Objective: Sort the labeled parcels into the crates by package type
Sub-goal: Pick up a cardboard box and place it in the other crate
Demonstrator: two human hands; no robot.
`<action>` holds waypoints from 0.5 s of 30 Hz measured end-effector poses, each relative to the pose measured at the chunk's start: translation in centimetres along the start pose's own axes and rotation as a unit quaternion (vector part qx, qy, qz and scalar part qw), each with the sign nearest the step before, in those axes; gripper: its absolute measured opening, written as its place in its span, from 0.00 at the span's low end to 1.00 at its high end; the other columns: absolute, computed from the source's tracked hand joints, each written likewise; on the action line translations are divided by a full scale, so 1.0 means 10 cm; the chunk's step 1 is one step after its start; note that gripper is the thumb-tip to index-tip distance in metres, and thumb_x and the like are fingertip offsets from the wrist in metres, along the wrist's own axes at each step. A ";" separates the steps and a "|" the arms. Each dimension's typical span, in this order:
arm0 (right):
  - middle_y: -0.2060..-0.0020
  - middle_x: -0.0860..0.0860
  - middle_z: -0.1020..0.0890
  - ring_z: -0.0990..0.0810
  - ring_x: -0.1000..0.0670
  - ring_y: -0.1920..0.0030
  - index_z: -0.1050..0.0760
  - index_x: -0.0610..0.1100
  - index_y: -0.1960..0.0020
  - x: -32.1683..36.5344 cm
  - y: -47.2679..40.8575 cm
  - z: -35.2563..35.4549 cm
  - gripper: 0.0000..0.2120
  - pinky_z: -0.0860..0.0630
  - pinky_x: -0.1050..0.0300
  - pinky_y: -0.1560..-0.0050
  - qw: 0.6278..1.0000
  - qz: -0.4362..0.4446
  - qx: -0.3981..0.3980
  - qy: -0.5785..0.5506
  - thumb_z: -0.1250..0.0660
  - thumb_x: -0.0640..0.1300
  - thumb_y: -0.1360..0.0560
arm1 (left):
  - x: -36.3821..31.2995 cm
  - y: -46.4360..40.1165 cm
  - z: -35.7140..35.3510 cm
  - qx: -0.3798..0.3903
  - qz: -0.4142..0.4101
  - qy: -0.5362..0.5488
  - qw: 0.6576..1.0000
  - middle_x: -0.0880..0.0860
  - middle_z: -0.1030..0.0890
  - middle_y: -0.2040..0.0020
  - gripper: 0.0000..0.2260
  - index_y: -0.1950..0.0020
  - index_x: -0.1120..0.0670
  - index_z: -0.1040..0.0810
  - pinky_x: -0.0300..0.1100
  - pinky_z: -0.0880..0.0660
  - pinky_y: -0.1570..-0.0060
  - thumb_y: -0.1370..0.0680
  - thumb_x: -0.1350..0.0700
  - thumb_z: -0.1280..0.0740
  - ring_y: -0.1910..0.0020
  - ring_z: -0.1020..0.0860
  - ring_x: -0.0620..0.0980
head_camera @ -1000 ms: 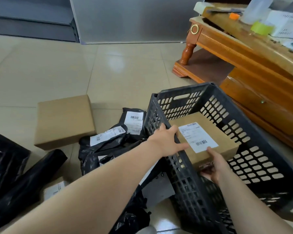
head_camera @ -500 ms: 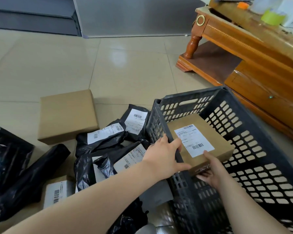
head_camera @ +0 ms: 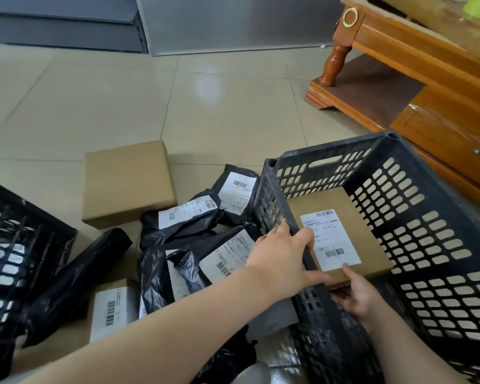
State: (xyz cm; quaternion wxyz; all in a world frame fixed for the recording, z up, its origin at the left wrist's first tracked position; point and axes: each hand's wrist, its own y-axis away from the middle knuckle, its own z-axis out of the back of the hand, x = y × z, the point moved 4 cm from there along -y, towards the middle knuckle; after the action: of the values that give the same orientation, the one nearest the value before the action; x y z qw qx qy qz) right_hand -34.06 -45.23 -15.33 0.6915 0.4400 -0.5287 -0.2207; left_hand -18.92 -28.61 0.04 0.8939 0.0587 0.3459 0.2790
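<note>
Two hands are seen lowering a labeled cardboard box [head_camera: 341, 234] into a black plastic crate [head_camera: 416, 217] on a tiled floor [head_camera: 150, 101]. The box is held inside the crate, label up, close against the crate's left wall. The left hand [head_camera: 283, 261] is reached over that wall, its thumb laid on the box's near-left corner and its fingers spread along the rim; its grip looks loose, more a steadying touch than a clasp. The right hand [head_camera: 358, 295] is cupped under the box's near edge with the thumb pressed on top, so the box is grasped there. Whether the box already rests on the crate bottom cannot be told.

Beside the crate, several black poly mailers [head_camera: 183, 217] with white labels are heaped on the floor, with a plain cardboard box [head_camera: 128, 184] behind them, another labeled box [head_camera: 114, 309] nearer the camera, and a second black crate [head_camera: 14, 245] at the left edge. A wooden table [head_camera: 427, 65] stands at upper right.

The step in hand appears to be the placing of a carton. Next, both hands would need to be freed and a further parcel taken from the heap, the soft mailers presumably being meant for the other crate.
</note>
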 end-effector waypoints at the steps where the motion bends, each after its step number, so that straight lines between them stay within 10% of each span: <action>1: 0.36 0.39 0.22 0.20 0.42 0.43 0.32 0.42 0.27 -0.03 -0.05 0.01 0.25 0.24 0.50 0.61 1.000 0.002 -0.004 0.010 0.36 0.54 0.20 | 0.00 0.00 -0.01 -0.001 0.001 0.002 1.000 0.53 0.30 0.44 0.24 0.45 0.48 0.33 0.50 0.28 0.41 0.30 0.34 0.29 0.41 0.28 0.56; 15: 0.62 0.43 0.27 0.29 0.48 0.66 0.27 0.35 0.42 -0.02 -0.03 0.12 0.08 0.35 0.68 0.86 0.974 0.040 -0.033 0.221 0.41 0.39 0.16 | -0.07 -0.12 -0.07 -0.014 -0.006 0.000 1.000 0.55 0.29 0.39 0.25 0.42 0.48 0.31 0.53 0.31 0.37 0.30 0.34 0.29 0.39 0.29 0.57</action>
State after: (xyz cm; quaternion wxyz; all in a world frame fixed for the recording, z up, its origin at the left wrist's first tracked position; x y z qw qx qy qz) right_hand -35.16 -45.68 -15.61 0.8139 0.4331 -0.3721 -0.1077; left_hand -19.31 -30.04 -0.42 0.8963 0.0440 0.3420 0.2789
